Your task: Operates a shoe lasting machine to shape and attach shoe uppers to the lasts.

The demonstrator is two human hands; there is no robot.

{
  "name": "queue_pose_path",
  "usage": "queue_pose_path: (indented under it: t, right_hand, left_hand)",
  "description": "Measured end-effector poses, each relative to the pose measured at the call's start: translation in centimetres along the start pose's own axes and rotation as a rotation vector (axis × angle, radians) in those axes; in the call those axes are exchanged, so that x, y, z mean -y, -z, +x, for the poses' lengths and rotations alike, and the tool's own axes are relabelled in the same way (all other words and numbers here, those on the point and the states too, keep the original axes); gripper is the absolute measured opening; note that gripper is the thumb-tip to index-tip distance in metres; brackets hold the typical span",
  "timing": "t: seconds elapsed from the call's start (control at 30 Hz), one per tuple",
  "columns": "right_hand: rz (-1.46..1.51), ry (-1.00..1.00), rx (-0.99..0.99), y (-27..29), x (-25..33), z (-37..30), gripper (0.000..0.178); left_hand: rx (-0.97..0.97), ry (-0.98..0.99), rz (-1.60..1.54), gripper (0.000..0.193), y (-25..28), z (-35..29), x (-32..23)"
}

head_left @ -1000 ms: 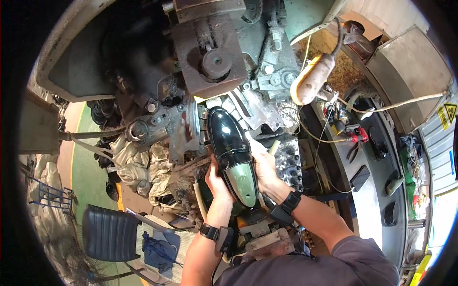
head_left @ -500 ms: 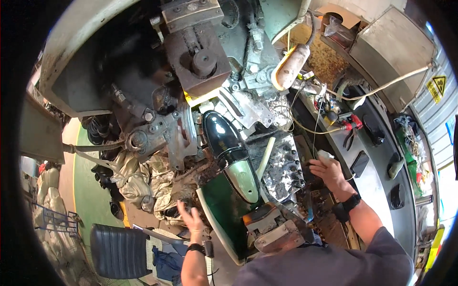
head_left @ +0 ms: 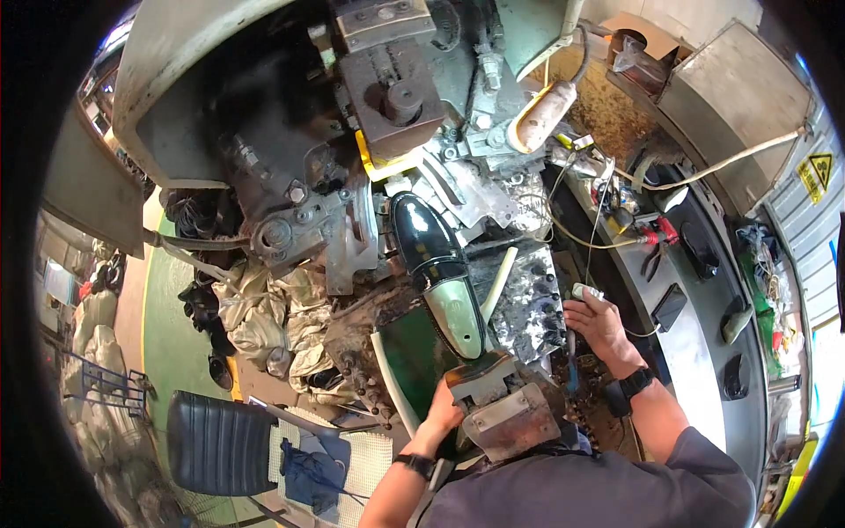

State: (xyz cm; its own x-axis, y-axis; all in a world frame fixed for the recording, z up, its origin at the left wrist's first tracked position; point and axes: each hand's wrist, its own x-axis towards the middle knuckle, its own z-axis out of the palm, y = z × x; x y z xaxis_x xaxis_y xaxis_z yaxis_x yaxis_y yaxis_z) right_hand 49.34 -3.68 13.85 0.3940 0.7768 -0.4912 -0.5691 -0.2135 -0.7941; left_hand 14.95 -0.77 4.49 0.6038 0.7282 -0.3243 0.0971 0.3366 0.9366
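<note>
A shoe upper point(head_left: 421, 231), glossy black with a seam across it, sits on a pale green shoe last point(head_left: 453, 319) in the middle of a greasy machine, its toe pointing away from me. My left hand point(head_left: 444, 409) reaches in beside the worn metal clamp block point(head_left: 510, 414) just below the last's near end. That block hides its fingers. To the right of the machine my right hand point(head_left: 600, 330) has its fingers bent around a small whitish object point(head_left: 587, 293), whose kind I cannot make out.
A pale stick-like piece point(head_left: 500, 283) leans beside the last. On the right, a metal shelf holds red-handled pliers point(head_left: 656, 236), a phone point(head_left: 670, 307) and dark shoe parts point(head_left: 701, 250). A lamp point(head_left: 541, 119) hangs above. A black chair point(head_left: 218, 443) stands at lower left.
My left hand has moved right, from open beside the machine to behind the clamp block. My right hand stays near the whitish object, its fingers more bent. The view has shifted slightly.
</note>
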Motion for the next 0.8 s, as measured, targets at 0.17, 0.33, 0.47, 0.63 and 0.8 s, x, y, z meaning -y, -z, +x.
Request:
queue_pose_path:
  t: [0.17,0.33,0.47,0.63,0.8]
  right_hand:
    - [-0.018,0.104,-0.002,0.0,1.0,-2.4,0.045]
    - [0.020,0.135,-0.059,2.3,0.8,-3.5,0.046]
    - [0.035,0.153,-0.034,2.0,-0.2,-3.9,0.044]
    - [-0.178,0.339,0.049,-0.8,0.3,-7.4,0.034]
    - [-0.708,1.024,0.318,-5.0,0.5,-15.9,0.030]
  left_hand:
    - [0.030,0.173,-0.313,0.036,-0.9,-1.1,0.5]
    - [-0.030,0.328,-0.562,0.036,0.0,-2.1,0.0]
    - [-0.083,0.455,-0.737,0.036,0.8,-3.6,-0.3]
    - [-0.135,-0.128,0.839,0.044,1.9,-10.6,-5.3]
    - [-0.762,-0.581,-0.143,0.047,7.2,-17.3,-10.2]
